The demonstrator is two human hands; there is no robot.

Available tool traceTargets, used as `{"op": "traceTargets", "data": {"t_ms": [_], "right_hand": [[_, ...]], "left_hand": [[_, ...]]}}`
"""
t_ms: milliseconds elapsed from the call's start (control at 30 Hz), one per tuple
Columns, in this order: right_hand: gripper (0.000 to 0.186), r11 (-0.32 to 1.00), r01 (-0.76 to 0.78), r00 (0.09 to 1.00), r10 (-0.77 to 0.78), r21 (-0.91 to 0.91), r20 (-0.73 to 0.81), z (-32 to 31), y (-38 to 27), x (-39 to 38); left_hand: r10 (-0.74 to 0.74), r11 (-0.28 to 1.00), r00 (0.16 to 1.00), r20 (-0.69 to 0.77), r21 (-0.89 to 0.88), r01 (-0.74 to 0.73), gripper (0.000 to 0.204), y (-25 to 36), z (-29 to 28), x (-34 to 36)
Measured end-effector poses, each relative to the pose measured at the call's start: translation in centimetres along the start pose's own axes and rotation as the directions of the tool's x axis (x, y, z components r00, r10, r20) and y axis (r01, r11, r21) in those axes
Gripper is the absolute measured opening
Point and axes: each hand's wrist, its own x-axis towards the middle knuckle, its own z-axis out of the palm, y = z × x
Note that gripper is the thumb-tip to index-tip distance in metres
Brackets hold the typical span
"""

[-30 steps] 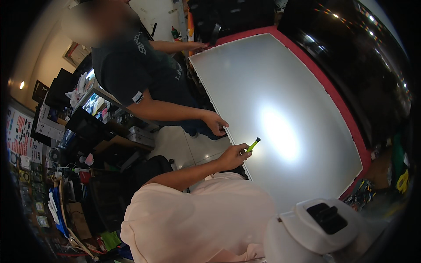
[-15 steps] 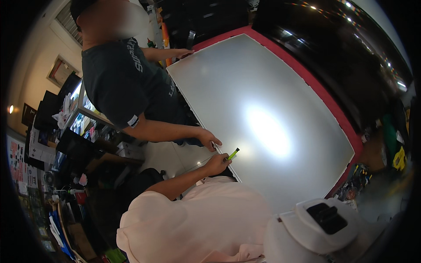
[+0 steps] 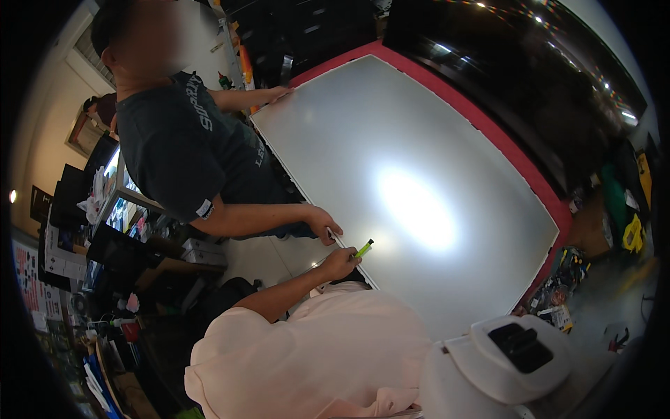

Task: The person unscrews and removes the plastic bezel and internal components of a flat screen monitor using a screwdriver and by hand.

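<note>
At the near-left edge of a large pale, glossy panel (image 3: pixel 321 140), my left hand (image 3: pixel 340 264) is closed around a bright yellow-green pen-like tool with a dark tip (image 3: pixel 364 248). The tool points up and away, over the panel's surface. Just beyond my hand, a co-worker's near hand (image 3: pixel 324 222) grips the same edge. That person's other hand (image 3: pixel 279 94) rests at the panel's far-left corner. The panel lies flat and carries a bright oval reflection. My right hand is out of sight.
Red cloth (image 3: pixel 534 167) borders the panel's far and right sides. Behind it stands a large black screen (image 3: pixel 502 91). At lower right is a white casing with a black recess (image 3: pixel 520 348). Cables and tools (image 3: pixel 562 279) lie beyond the right corner. Boxes (image 3: pixel 204 251) stand at left.
The scene has shifted slightly left in the picture. My left hand keeps its hold on the pen-like tool near the edge. Another person has come into sight in the left background.
</note>
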Motion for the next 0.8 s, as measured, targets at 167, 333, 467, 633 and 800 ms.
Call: {"op": "traceTargets", "data": {"t_ms": [167, 333, 467, 633, 800], "right_hand": [[0.03, 0.999, 0.032, 0.999, -0.032, -0.013, -0.006, -0.2, -0.1, -0.1], [0.031, 0.994, 0.074, 0.997, -0.073, -0.076, 0.027, -0.2, -0.7, -0.2], [0.033, 0.998, 0.033, 0.999, -0.034, -0.051, -0.019, -0.3, -0.3, -0.3], [0.039, 0.993, -0.064, 0.998, 0.065, 0.095, -0.004, 2.0, -1.4, 0.3], [0.035, 0.999, -0.017, 0.993, 0.014, -0.032, -0.113, 2.1, -1.8, 1.5]], "left_hand": [[-0.008, 0.999, 1.0, 0.015, 0.038, 0.008, 0.03, 0.5, -0.3, 0.0], [-0.06, 0.998, 0.998, 0.026, 0.035, 0.059, 0.033, -0.4, -0.1, 0.1], [-0.023, 0.998, 0.999, 0.043, 0.058, 0.02, 0.032, 0.0, 0.2, 0.5], [-0.038, 0.998, 0.995, 0.096, 0.059, 0.033, 0.031, -2.0, 1.1, 3.0], [-0.136, 0.985, 0.975, 0.177, -0.079, 0.152, 0.028, 1.8, 0.3, 3.0]]}}
